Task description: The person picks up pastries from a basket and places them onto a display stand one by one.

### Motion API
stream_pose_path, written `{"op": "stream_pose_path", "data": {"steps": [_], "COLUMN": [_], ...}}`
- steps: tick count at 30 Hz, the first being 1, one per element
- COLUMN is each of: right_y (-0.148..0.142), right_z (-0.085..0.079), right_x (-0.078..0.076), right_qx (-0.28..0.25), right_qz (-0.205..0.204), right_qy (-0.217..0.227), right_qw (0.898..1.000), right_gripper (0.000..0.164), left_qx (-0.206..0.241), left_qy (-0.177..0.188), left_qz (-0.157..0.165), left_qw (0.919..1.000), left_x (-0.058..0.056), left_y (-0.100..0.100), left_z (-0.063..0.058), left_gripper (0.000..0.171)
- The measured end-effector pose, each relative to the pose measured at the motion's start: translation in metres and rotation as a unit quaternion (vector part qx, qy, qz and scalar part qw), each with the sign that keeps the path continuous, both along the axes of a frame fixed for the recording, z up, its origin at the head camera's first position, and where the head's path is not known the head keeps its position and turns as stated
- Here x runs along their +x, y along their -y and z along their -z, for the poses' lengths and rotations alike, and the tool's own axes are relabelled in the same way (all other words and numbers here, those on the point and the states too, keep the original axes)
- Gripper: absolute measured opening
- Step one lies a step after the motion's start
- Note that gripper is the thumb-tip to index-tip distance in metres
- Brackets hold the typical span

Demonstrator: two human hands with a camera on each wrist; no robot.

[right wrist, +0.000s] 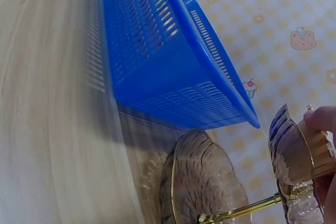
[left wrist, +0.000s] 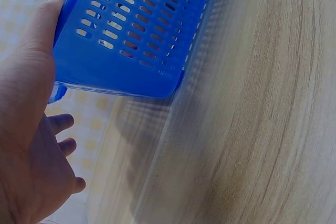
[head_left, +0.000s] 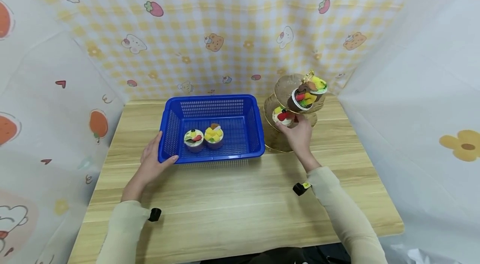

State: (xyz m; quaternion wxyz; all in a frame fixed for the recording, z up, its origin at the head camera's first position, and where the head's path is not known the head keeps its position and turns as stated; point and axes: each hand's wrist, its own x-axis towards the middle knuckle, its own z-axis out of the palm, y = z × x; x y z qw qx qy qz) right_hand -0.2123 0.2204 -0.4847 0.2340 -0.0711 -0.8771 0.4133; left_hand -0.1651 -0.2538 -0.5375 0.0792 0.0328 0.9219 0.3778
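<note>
The left hand [head_left: 151, 160] rests at the front left corner of a blue plastic basket [head_left: 236, 158], thumb on the rim and other fingers loosely extended beside the wall. Inside the basket stand two fruit-topped cupcakes, one with mixed fruit [head_left: 193, 140] and one with yellow cubes [head_left: 214, 136]. With the right hand [head_left: 298, 135] the person grips a cupcake with white cream and red fruit [head_left: 282, 117] at a lower tier of a gold-rimmed tiered stand [head_left: 285, 85]. In the right wrist view this cupcake [right wrist: 315, 145] is by a scalloped plate, partly hidden by the fingers.
Two dark-cupped cupcakes, one in front [head_left: 301, 99] and one behind [head_left: 318, 85], sit on the stand's top tier. The stand is right of the basket on a wooden table [head_left: 232, 205]. A patterned curtain [head_left: 232, 47] hangs behind.
</note>
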Motion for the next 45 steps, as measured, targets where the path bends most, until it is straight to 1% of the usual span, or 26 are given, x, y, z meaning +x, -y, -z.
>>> {"op": "stream_pose_path", "data": {"steps": [4, 9, 16, 23, 27, 30, 32, 36, 39, 42, 45], "right_y": [0.000, 0.001, 0.007, 0.008, 0.005, 0.004, 0.004, 0.011, 0.019, 0.029, 0.040], "right_z": [0.002, 0.004, 0.004, 0.006, 0.007, 0.005, 0.003, 0.000, -0.003, -0.007, -0.011], "right_x": [-0.002, -0.005, -0.005, -0.003, 0.006, 0.021, 0.034, 0.057, 0.066, 0.065, 0.056], "right_qx": [0.017, 0.048, 0.077, 0.101, 0.094, 0.071, 0.051, 0.036, 0.040, 0.053, 0.078], "right_qz": [0.014, 0.027, 0.045, 0.036, 0.027, 0.020, 0.014, -0.017, -0.059, -0.115, -0.178], "right_qy": [0.001, -0.004, -0.003, -0.006, -0.004, -0.005, -0.008, -0.022, -0.029, -0.028, -0.017], "right_qw": [1.000, 0.998, 0.996, 0.994, 0.995, 0.997, 0.999, 0.999, 0.997, 0.992, 0.981], "right_gripper": [0.045, 0.044, 0.049, 0.059, 0.070, 0.074, 0.076, 0.073, 0.071, 0.070, 0.071], "left_qx": [0.003, 0.003, 0.002, 0.006, 0.007, 0.007, 0.007, 0.007, 0.006, 0.009, 0.009], "left_qy": [0.001, -0.002, 0.001, 0.005, 0.005, 0.002, 0.002, -0.003, -0.008, -0.007, -0.003], "left_qz": [0.000, -0.001, -0.002, 0.000, -0.001, -0.001, -0.001, -0.004, -0.004, -0.003, 0.000], "left_qw": [1.0000, 1.0000, 1.0000, 1.0000, 1.0000, 1.0000, 1.0000, 1.0000, 0.9999, 0.9999, 1.0000], "left_x": [-0.001, -0.003, -0.003, -0.001, -0.001, -0.002, -0.001, 0.000, -0.001, -0.002, -0.003], "left_y": [0.000, 0.000, 0.000, 0.000, 0.000, 0.001, 0.001, 0.003, 0.004, 0.003, 0.001], "left_z": [0.000, 0.002, 0.004, 0.001, 0.002, 0.002, 0.001, 0.001, 0.003, 0.003, 0.003], "left_gripper": [0.108, 0.108, 0.108, 0.108, 0.108, 0.108, 0.108, 0.108, 0.108, 0.108, 0.108]}}
